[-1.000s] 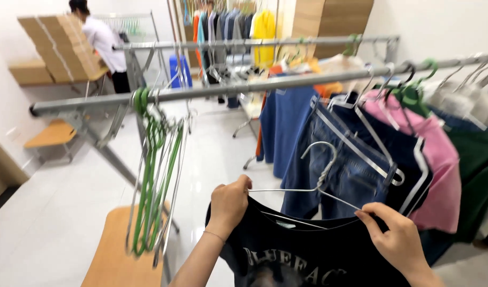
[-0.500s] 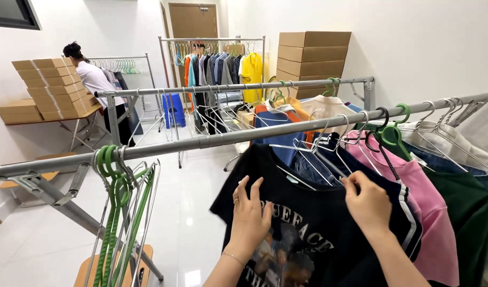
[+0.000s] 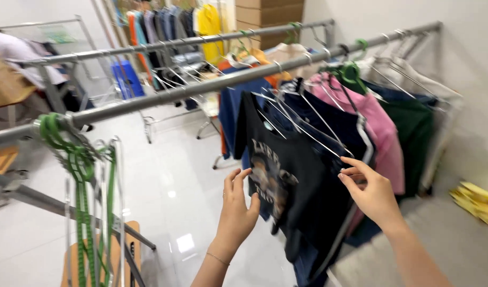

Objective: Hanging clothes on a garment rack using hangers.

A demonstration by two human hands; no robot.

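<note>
Hangers (image 3: 89, 212) of green plastic and bare wire dangle in a bunch at the far left of the grey steel rail (image 3: 201, 87), with a wooden stool (image 3: 103, 260) on the white floor below them. Further back on that side a person in a white top (image 3: 15, 56) bends over a tabletop beside cardboard boxes, and a second rail (image 3: 164, 45) carries a row of shirts, one of them bright yellow (image 3: 209, 26).

Moving along, the left hand (image 3: 237, 210) is raised with its fingers spread and loose; its fingertips rest at the edge of the black printed T-shirt (image 3: 278, 175), and nothing is clasped in its grip. That shirt hangs from a wire hanger on the near rail, its printed front turned toward the left hand.

The right hand (image 3: 372, 194) is on the other side of the same shirt, palm open, fingers stretched toward the fabric's right edge; whether its grip actually pinches the cloth I cannot tell.

Behind it hang a navy garment with a white stripe (image 3: 339, 125), a pink shirt (image 3: 379, 125), a dark green one (image 3: 416, 133) and pale clothes near the wall. Something yellow (image 3: 478, 202) lies on the floor at the far right.
</note>
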